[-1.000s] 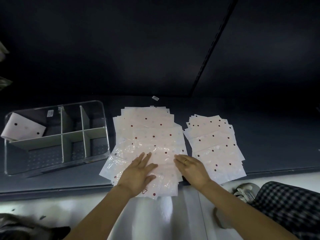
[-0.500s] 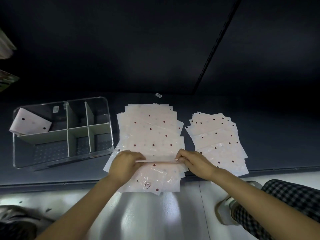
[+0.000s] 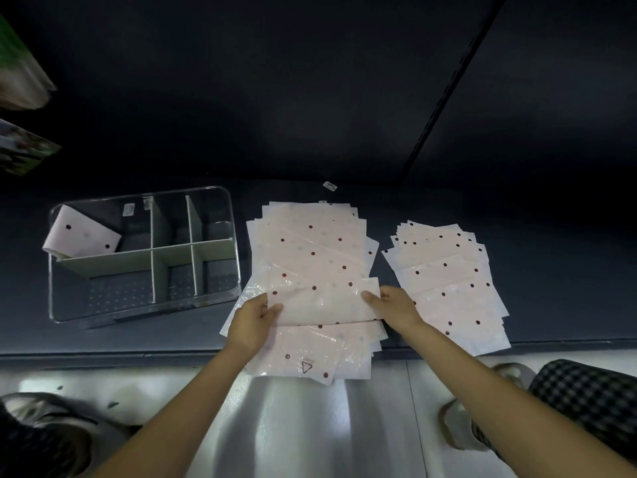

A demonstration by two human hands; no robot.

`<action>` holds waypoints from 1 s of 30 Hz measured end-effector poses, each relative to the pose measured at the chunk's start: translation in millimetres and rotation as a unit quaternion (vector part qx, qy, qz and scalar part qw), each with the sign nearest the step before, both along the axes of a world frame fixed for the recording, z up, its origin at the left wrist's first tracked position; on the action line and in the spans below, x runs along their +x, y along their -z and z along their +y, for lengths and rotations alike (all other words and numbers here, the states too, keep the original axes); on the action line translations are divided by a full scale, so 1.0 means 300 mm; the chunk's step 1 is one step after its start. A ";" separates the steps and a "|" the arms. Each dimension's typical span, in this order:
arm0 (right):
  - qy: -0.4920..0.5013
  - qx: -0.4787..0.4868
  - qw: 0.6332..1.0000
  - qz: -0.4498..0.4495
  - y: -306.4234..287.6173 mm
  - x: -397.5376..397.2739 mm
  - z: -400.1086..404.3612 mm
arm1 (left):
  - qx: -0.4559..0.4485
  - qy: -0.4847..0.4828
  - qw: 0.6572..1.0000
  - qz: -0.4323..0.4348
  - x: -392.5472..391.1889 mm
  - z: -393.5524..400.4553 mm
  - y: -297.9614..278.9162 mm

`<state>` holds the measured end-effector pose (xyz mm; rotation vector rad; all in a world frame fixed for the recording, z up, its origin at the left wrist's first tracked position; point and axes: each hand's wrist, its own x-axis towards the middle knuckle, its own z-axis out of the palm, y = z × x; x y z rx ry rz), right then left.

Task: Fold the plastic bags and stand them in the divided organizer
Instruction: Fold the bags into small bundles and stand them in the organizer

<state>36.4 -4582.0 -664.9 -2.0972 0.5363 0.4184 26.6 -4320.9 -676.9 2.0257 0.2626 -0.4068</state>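
Hands: left (image 3: 253, 317), right (image 3: 396, 305) pinch one bag (image 3: 324, 301) | piles: two | organizer (image 3: 51, 270): one folded bag (image 3: 81, 236)

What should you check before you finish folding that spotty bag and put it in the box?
1. Left hand grips the bag: ok, thumb on top at its left edge.
2. Right hand grips the bag: ok, at its right edge.
3. Bag folded small enough for a slot: not ok, it spans both hands.
4. Free slots in the organizer: ok, only the far-left one holds a folded bag.
5. Only one bag picked up from the pile: cannot tell.
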 end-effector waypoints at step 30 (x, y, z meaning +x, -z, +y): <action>-0.377 -0.305 0.863 -0.143 0.144 -0.096 0.184 | 0.441 0.398 0.791 -0.149 -0.059 -0.125 0.104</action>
